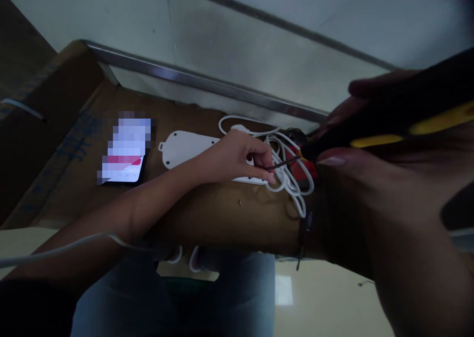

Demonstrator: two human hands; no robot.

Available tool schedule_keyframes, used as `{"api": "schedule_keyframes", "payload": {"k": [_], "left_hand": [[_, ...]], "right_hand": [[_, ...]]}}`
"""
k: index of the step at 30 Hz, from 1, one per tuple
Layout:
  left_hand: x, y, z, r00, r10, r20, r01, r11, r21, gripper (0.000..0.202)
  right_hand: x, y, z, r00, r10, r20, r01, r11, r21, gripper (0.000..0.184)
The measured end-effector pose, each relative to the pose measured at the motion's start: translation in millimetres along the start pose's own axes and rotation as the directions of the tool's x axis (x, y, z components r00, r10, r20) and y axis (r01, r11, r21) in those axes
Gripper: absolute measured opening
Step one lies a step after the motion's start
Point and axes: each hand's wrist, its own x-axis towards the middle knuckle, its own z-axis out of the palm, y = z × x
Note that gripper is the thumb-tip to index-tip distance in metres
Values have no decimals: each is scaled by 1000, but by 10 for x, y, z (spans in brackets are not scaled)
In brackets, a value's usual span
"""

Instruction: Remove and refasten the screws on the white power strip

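Note:
My right hand (370,164) is wrapped round the black and yellow handle of a screwdriver (400,114), close to the camera. Its thin shaft points left to the fingertips of my left hand (244,156), which are pinched at the tip. Whether a screw sits between those fingers is hidden. Beneath my left hand lies a white power strip (188,147), face down, with small dark screw holes along its edges. Its white cord (285,164) is looped at the right end. One small screw (240,202) rests on the cardboard in front of the strip.
A lit phone (128,149) lies left on the cardboard surface (207,213). Something red and black (301,171) sits under the cord loops. A wall with a metal strip (177,75) borders the back, and a cardboard side wall (44,119) rises at left.

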Motion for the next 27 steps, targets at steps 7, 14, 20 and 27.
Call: {"api": "schedule_keyframes", "payload": {"k": [7, 14, 20, 27], "left_hand": [[-5, -36, 88, 998, 17, -67, -15, 999, 37, 37], [-3, 11, -39, 995, 71, 69, -78, 991, 112, 23], [9, 87, -181, 979, 9, 201, -35, 991, 126, 13], [-9, 0, -42, 1000, -4, 13, 2, 991, 135, 27]], "right_hand": [[8, -79, 82, 991, -34, 129, 25, 997, 71, 52], [29, -9, 38, 989, -82, 124, 77, 996, 43, 53], [58, -5, 5, 973, -123, 194, 124, 992, 8, 49], [52, -42, 56, 995, 12, 104, -1, 995, -103, 50]]}}
